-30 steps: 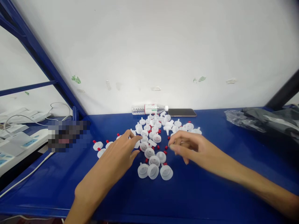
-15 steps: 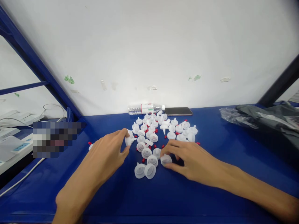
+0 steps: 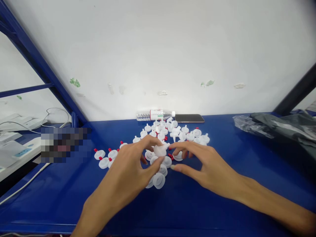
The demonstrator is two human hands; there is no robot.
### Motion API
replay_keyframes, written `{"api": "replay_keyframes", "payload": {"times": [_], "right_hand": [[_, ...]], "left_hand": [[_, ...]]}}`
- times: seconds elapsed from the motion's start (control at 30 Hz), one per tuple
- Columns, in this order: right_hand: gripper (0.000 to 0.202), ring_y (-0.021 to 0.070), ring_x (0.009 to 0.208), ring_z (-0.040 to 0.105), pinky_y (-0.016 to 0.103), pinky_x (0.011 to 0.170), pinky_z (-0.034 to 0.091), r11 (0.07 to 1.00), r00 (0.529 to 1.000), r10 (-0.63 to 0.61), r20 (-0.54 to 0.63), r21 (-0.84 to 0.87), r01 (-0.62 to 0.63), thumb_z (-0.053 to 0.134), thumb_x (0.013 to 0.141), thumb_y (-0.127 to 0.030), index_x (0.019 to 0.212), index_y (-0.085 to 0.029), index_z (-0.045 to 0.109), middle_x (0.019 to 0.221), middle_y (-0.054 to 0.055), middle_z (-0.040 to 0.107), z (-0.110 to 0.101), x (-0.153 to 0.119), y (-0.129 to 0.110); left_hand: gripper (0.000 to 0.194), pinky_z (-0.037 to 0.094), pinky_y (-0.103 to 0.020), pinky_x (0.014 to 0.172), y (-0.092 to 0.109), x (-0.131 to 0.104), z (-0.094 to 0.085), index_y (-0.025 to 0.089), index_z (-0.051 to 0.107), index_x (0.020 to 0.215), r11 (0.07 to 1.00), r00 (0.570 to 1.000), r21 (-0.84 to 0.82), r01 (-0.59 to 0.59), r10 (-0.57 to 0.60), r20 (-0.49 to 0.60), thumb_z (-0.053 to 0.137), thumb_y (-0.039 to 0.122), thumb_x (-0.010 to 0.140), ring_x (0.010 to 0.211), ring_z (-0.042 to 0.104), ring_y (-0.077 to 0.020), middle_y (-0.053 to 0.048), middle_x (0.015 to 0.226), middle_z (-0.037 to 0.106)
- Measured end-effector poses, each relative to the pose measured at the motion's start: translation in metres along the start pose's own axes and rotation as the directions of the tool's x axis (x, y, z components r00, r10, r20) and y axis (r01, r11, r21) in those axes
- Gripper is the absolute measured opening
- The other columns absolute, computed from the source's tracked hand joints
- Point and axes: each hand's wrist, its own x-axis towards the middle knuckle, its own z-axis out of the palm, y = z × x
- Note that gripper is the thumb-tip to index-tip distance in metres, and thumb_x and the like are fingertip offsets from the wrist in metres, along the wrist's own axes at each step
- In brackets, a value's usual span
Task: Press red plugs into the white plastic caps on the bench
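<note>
My left hand pinches a white plastic spout cap between thumb and fingers, its nozzle pointing right. My right hand is open beside it, thumb and index finger apart, with the index fingertip close to that nozzle; whether they touch I cannot tell. Beneath and behind both hands lies a loose pile of similar white spout caps, partly covered by my fingers. Small red tips are scattered among them. To the left of my left hand, several white caps with red tips fitted lie in a group.
A clear water bottle lies against the wall, with a dark phone beside it. Grey fabric and clear plastic wrap occupy the right side of the blue table. A white power strip and cables sit at the left.
My left hand has moved right with the spout cap to the middle, uncovering the red-tipped caps at left. My right hand has let go of the cap it touched and spread its fingers.
</note>
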Motion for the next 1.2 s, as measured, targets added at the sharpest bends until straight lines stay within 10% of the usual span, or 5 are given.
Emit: {"api": "replay_keyframes", "payload": {"times": [0.23, 0.47, 0.63, 0.93, 1.2], "right_hand": [[0.035, 0.0176, 0.084, 0.07, 0.03, 0.078, 0.053, 0.993, 0.992, -0.116, -0.058, 0.018, 0.117, 0.07, 0.095, -0.044, 0.125, -0.029, 0.059, 0.102, -0.001, 0.075, 0.01, -0.005, 0.001], [0.03, 0.0189, 0.078, 0.07, 0.03, 0.072, 0.054, 0.999, 0.986, -0.052, -0.157, -0.02, 0.049, 0.067, 0.097, -0.043, 0.122, -0.026, 0.064, 0.093, 0.001, 0.076, 0.006, -0.003, -0.002], [0.028, 0.0177, 0.08, 0.07, 0.03, 0.073, 0.053, 0.998, 0.987, -0.059, -0.147, -0.022, 0.057, 0.065, 0.098, -0.04, 0.121, -0.025, 0.064, 0.099, 0.002, 0.076, 0.006, -0.003, -0.003], [0.03, 0.0182, 0.086, 0.069, 0.03, 0.075, 0.053, 0.978, 0.975, -0.209, 0.077, 0.021, 0.208, 0.064, 0.098, -0.039, 0.123, -0.022, 0.063, 0.105, 0.004, 0.073, 0.006, -0.006, -0.008], [0.03, 0.019, 0.091, 0.07, 0.031, 0.08, 0.055, 0.977, 0.969, -0.213, 0.123, 0.012, 0.214, 0.062, 0.098, -0.033, 0.127, -0.023, 0.063, 0.116, 0.005, 0.072, 0.01, -0.009, -0.005]], "left_hand": [[0.023, 0.047, -0.025, 0.064, 0.011, -0.001, 0.029, 0.027, 0.058, 0.088, 0.924, 0.983, -0.343, 0.168, -0.129, 0.135, 0.071, 0.045, 0.089, 0.077, 0.068, -0.0138, 0.008, 0.09, 0.074], [0.027, 0.044, -0.03, 0.068, -0.005, -0.001, 0.001, 0.028, 0.069, 0.091, 0.988, 0.994, 0.11, 0.105, -0.101, -0.038, 0.05, 0.046, 0.099, 0.074, 0.065, -0.0178, 0.003, 0.085, 0.075], [0.018, 0.041, -0.032, 0.067, -0.025, 0.0, -0.008, 0.029, 0.074, 0.089, 0.893, 0.936, 0.414, 0.175, -0.282, 0.212, 0.058, 0.036, 0.092, 0.077, 0.068, -0.0236, 0.0, 0.085, 0.076], [0.023, 0.038, -0.033, 0.065, -0.016, 0.004, 0.021, 0.023, 0.075, 0.088, 0.872, 0.932, 0.473, 0.124, -0.266, 0.246, 0.052, 0.023, 0.09, 0.08, 0.071, -0.027, -0.009, 0.088, 0.078], [0.019, 0.048, -0.034, 0.068, -0.017, 0.006, 0.01, 0.025, 0.073, 0.089, 0.942, 0.97, 0.277, 0.19, -0.223, 0.094, 0.055, 0.03, 0.088, 0.076, 0.07, -0.0235, -0.003, 0.084, 0.077]]}}
